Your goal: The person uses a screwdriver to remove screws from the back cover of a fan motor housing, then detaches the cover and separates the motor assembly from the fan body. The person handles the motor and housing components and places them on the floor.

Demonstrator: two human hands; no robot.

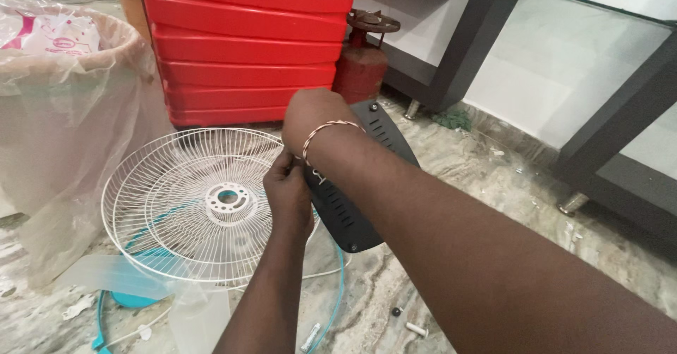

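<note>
My left hand (288, 190) is closed with its fingertips pinched at a small metal part by the inner edge of a dark slotted cover plate (345, 216). My right hand (314, 114) is bent over the top of that plate, a thin bangle (326, 130) on the wrist; its fingers are hidden behind the wrist. Just left of the hands, a white wire fan guard (190, 206) lies flat on the floor. Translucent fan blades (106, 273) and a teal ring (338, 290) lie under it.
A red slatted plastic cabinet (247, 44) stands behind, with a red gas cylinder (361, 65) beside it. A bin lined with clear plastic (63, 107) is at the left. Dark glass shelving (564, 79) fills the right. Small screws (416, 329) lie on the marble floor.
</note>
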